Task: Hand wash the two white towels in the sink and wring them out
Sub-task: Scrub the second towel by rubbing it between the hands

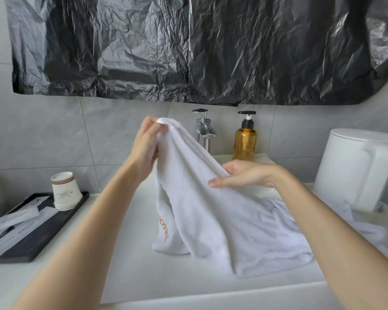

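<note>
**Towel held up over the sink in two hands**

Towel (pixel 199 198), white terry with orange "HOTEL" lettering (pixel 164 229) stitched near its lower hem, hangs above the sink (pixel 132 242), and its bottom folds droop onto the sink's right half. The left hand (pixel 146 148) is raised highest over the sink and pinches one top corner of the towel between thumb and fingertips, a narrow, closed grip. The right hand (pixel 244 173) sits lower, over the sink's back right part. It holds a fold of the same towel between the thumb above and the nearly straight fingers below, so the cloth slopes down from one hand to the other.

More white towelling (pixel 367 229) lies flat at the sink's right edge, partly hidden by the right forearm. It looks like a second towel, though the join is hidden.

Behind the sink stands a chrome faucet (pixel 203 130), and just right of it on the sink's back ledge is an amber pump bottle (pixel 244 142) with a black top. To the right of the sink stands a white kettle (pixel 354 171). To the left of the sink a black tray (pixel 43 238) carries a stack of paper cups (pixel 65 191) and several wrapped sachets (pixel 16 220). Above the sink, on the grey tiled wall, hangs crinkled black plastic sheeting (pixel 188 48).
</note>
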